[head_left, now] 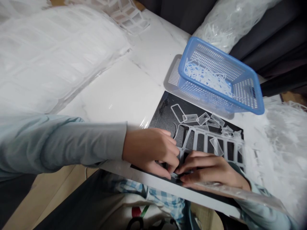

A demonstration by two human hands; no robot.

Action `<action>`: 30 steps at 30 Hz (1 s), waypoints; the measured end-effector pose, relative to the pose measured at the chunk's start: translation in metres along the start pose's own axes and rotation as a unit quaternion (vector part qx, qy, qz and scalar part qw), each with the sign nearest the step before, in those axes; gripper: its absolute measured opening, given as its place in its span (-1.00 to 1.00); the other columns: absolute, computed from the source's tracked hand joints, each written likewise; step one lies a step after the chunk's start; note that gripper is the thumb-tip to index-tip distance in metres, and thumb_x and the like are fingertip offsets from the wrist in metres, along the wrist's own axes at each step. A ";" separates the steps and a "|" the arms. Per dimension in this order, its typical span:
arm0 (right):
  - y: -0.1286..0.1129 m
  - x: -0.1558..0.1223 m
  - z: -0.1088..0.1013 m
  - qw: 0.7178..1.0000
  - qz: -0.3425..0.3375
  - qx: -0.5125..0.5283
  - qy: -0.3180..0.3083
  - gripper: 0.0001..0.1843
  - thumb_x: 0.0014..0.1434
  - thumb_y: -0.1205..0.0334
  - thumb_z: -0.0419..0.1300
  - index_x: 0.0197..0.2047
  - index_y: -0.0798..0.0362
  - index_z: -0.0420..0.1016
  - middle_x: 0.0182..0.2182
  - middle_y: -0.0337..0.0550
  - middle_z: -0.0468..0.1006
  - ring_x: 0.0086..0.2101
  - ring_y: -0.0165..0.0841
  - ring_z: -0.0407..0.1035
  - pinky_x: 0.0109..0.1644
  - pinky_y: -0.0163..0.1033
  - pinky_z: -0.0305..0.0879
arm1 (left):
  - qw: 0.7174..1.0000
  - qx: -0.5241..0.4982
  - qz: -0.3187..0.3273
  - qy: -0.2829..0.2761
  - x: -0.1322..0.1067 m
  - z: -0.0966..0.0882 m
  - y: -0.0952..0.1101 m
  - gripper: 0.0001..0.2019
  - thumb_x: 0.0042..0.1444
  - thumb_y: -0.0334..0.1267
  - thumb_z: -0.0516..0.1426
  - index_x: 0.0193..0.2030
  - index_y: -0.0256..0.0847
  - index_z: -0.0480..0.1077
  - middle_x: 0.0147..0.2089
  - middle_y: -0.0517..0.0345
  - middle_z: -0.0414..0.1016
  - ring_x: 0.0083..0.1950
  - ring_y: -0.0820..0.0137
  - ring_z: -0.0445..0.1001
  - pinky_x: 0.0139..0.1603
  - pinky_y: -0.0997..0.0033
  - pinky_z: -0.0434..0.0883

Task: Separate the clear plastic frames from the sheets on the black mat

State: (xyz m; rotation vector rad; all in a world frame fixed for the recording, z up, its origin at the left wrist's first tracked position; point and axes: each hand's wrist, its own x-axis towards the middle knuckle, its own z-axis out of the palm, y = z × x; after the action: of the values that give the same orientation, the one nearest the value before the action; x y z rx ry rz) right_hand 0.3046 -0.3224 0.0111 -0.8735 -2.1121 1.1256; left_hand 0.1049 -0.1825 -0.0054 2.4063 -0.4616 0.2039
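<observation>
Both hands pinch the near edge of a clear plastic lattice [211, 142] on the black mat [160, 115].
I see the left hand [151, 150] and the right hand [211, 171] curled, their fingertips meeting and closed on the lattice, which lies flat at the desk [120, 92] edge (loose clear frames [192, 118] lie just beyond it). A blue basket [249, 83] holding plastic scraps sits behind the mat.

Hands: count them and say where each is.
2. The left hand lies on the left side of the black mat; the right hand is at its near edge, fingertips meeting on the clear plastic grid. No others show.
</observation>
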 end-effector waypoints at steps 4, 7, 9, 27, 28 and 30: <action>0.000 -0.002 0.005 0.998 0.015 0.023 0.048 -0.84 0.24 0.42 0.29 -0.09 0.20 0.60 -0.16 0.05 0.65 -0.13 -0.32 0.52 0.00 -0.23 0.43 | 0.995 0.014 -0.059 0.080 -0.002 0.002 0.000 -0.64 0.07 0.01 0.33 -0.12 -0.18 0.51 -0.02 0.02 0.54 -0.04 0.23 0.46 -0.05 0.25 0.29; -0.001 -0.003 0.007 0.994 0.036 0.031 0.094 -0.79 0.19 0.46 0.34 -0.08 0.13 0.59 -0.15 -0.02 0.66 -0.17 -0.35 0.54 0.01 -0.22 0.44 | 0.992 0.023 -0.068 0.101 -0.005 0.006 -0.002 -0.41 0.12 0.04 0.29 0.18 -0.28 0.39 0.30 -0.20 0.35 0.28 0.05 0.33 0.25 0.08 0.25; -0.002 -0.003 0.008 0.992 0.045 0.028 0.114 -0.77 0.18 0.48 0.34 -0.08 0.12 0.58 -0.16 -0.04 0.66 -0.17 -0.34 0.55 0.01 -0.19 0.44 | 0.993 0.025 -0.062 0.092 -0.007 0.008 -0.004 -0.30 0.14 0.07 0.27 0.30 -0.34 0.28 0.39 -0.26 0.24 0.41 0.02 0.20 0.40 -0.01 0.12; 0.007 -0.011 -0.022 0.720 -0.005 -0.188 0.668 -0.89 0.09 0.42 0.39 -0.34 0.04 0.58 -0.47 -0.27 0.61 -0.27 -0.22 0.58 -0.07 -0.03 0.45 | 0.993 0.011 -0.091 0.068 -0.011 0.010 -0.008 -0.09 0.12 0.21 0.22 0.43 -0.37 0.08 0.47 -0.24 0.10 0.49 0.04 0.07 0.49 -0.12 -0.02; 0.008 -0.011 -0.024 0.702 -0.013 -0.193 0.686 -0.90 0.08 0.39 0.40 -0.36 0.05 0.57 -0.50 -0.28 0.60 -0.28 -0.21 0.59 -0.09 -0.03 0.45 | 0.993 0.015 -0.090 0.071 -0.011 0.011 -0.009 -0.08 0.12 0.21 0.22 0.43 -0.38 0.08 0.46 -0.26 0.10 0.48 0.03 0.07 0.49 -0.12 -0.02; 0.008 -0.013 -0.026 0.712 0.006 -0.176 0.680 -0.91 0.10 0.37 0.39 -0.35 0.05 0.56 -0.45 -0.24 0.63 -0.24 -0.20 0.59 -0.07 -0.02 0.45 | 0.993 0.028 -0.083 0.080 -0.010 0.010 -0.009 -0.08 0.10 0.21 0.24 0.41 -0.41 0.09 0.46 -0.29 0.10 0.48 0.01 0.08 0.47 -0.12 -0.01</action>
State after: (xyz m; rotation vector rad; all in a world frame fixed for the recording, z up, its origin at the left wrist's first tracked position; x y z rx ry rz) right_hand 0.3336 -0.3164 0.0144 -1.2921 -0.9795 -0.1346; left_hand 0.0990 -0.1802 -0.0214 2.4453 -0.1826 0.3360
